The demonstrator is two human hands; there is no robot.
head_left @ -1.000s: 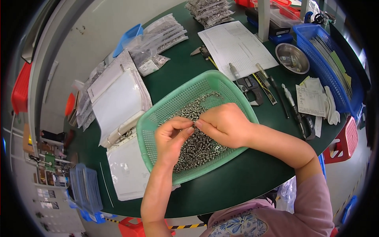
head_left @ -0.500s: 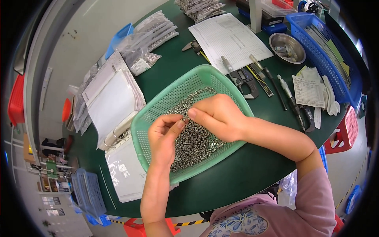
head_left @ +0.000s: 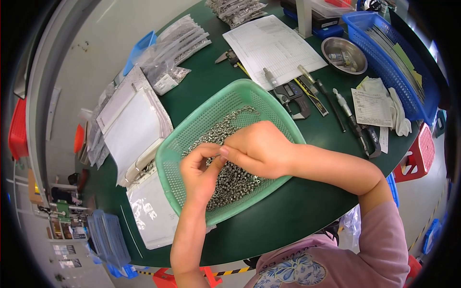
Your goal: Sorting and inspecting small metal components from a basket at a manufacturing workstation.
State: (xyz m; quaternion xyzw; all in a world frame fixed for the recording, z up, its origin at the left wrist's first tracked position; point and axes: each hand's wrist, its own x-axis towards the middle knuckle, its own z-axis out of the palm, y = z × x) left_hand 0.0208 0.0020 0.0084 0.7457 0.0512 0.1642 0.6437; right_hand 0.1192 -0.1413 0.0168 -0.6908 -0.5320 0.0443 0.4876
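Note:
Over a green perforated plastic basket (head_left: pixel 168 175), my two hands meet with their fingertips together. My left hand (head_left: pixel 200 168) is closed in a pinch of thumb and forefinger. My right hand (head_left: pixel 261 148) is closed too, its thumb and curled forefinger pressed against the left fingertips. Whatever sits between the fingertips is tiny and mostly hidden. Below them, a heap of small metal nut-like pieces (head_left: pixel 235 185) covers the basket's floor, with some scattered up toward its far side.
Right of the basket lie a micrometer (head_left: pixel 300 101), a second micrometer (head_left: pixel 353 120) and a black pen (head_left: pixel 331 105). Behind are paper sheets (head_left: pixel 273 50), a caliper (head_left: pixel 233 57) and a metal bowl (head_left: pixel 345 55). An open binder (head_left: pixel 132 125) and bagged parts (head_left: pixel 175 41) lie left.
Both hands have shifted slightly down, and their fingertips have closed in tighter. The small metal bit glimpsed between them before is now mostly covered. The whole view has shifted slightly.

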